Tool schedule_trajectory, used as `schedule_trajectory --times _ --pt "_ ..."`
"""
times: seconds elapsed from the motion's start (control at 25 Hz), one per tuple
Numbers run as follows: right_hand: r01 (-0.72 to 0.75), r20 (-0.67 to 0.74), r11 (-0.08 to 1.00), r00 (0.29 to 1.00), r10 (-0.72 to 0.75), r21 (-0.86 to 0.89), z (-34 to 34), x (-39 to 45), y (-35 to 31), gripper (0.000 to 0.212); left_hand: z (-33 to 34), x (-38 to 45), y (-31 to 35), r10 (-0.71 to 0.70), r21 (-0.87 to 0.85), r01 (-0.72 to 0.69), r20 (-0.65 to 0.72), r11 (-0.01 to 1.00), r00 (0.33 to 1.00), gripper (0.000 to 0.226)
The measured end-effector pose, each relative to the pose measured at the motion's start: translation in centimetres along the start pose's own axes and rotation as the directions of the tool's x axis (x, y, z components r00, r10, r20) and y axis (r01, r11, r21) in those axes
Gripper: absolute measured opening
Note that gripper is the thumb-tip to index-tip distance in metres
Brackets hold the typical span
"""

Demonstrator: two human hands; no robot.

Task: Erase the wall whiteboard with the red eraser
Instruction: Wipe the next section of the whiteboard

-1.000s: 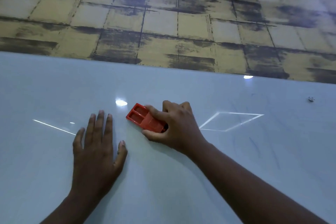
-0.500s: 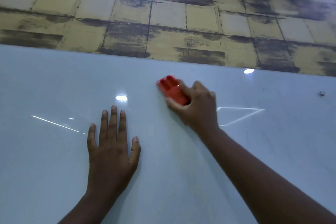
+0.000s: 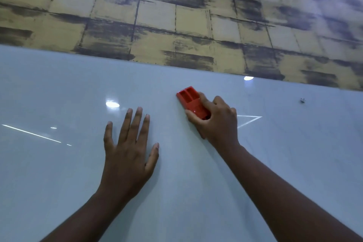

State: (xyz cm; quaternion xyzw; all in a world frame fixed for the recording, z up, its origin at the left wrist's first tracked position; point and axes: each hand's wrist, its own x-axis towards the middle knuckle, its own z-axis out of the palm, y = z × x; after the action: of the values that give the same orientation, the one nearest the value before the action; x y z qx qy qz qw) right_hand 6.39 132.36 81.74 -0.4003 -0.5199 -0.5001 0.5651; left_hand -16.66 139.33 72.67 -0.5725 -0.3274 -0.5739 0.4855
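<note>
Since 1 second ago, the right hand [image 3: 216,120] is carrying the clamped eraser [image 3: 191,102] higher up the whiteboard [image 3: 59,163]; left hand [image 3: 127,149] is bracing flat, fingers spread; best keeping firm, overlapping strokes

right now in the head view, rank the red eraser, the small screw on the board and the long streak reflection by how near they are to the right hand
1. red eraser: gripped in the right hand, near the board's top edge.
2. small screw: to its right.
3. long streak reflection: far left, beyond the flat left hand.
</note>
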Motion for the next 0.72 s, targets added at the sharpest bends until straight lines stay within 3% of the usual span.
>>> schedule_trajectory --times 0.12,0.4,0.56,0.72 --pt "-0.094 -0.044 0.995 0.995 0.095 0.020 -1.3 1.0 4.3 0.074 0.8 1.2 4.0 0.021 -0.025 -0.021 -0.010 0.999 1.000 0.072" --pt "-0.179 -0.104 0.983 0.978 0.181 0.030 -3.7 1.5 12.1 0.065 2.9 0.7 8.4 -0.090 0.021 0.090 -0.016 0.996 0.996 0.069" --pt "-0.167 -0.098 0.985 0.980 0.171 0.048 -3.1 1.0 11.5 0.066 2.5 0.7 8.3 -0.102 -0.001 0.102 -0.004 0.995 0.995 0.068" --pt "-0.028 -0.064 0.997 0.997 0.033 0.069 -2.0 -2.5 7.8 0.065 2.5 0.6 8.4 -0.109 -0.013 0.109 0.002 0.994 0.994 0.067"
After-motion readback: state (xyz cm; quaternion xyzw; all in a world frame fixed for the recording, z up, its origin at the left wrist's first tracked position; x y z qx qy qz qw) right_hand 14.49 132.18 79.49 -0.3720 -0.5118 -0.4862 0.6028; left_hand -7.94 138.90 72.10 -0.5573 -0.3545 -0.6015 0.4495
